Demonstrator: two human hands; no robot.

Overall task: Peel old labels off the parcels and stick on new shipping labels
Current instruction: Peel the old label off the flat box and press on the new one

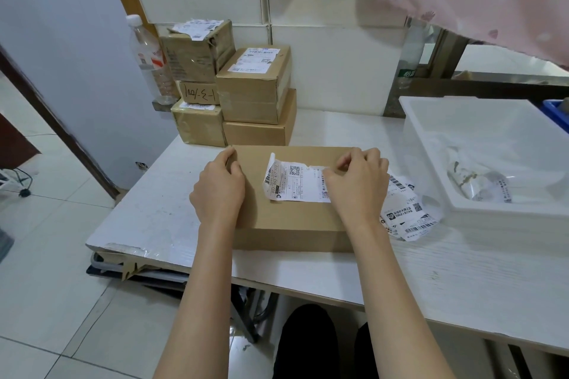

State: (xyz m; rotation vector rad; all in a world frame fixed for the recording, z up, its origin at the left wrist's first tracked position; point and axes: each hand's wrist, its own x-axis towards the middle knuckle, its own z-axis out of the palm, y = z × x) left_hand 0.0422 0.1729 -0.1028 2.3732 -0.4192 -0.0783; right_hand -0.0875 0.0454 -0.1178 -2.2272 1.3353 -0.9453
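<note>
Far left at the back of the white wood-grain table there's a stack of brown cardboard parcels, several with white labels on top, so my guess is most of the job is still waiting. A clear plastic water bottle stands just beside them against the wall.

The one being worked on is the flat brown cardboard box, sitting near the front edge of the table, right in the middle. The left hand has its fingers curled over the box's far left corner, holding it down. On top is the white printed shipping label. Its left end is curled up and its top edge is torn, so I'd call it part loose, not off yet. The right hand covers the label's right end with fingertips bunched together, looks like pinching the paper, though I can't tell for sure.

Just right of the box lies a loose pile of white barcode labels, can't tell old from new. Then a white plastic tub with crumpled scraps inside.

Room-wise: bare table left of the box, tight on the right, and the near table edge is close.
</note>
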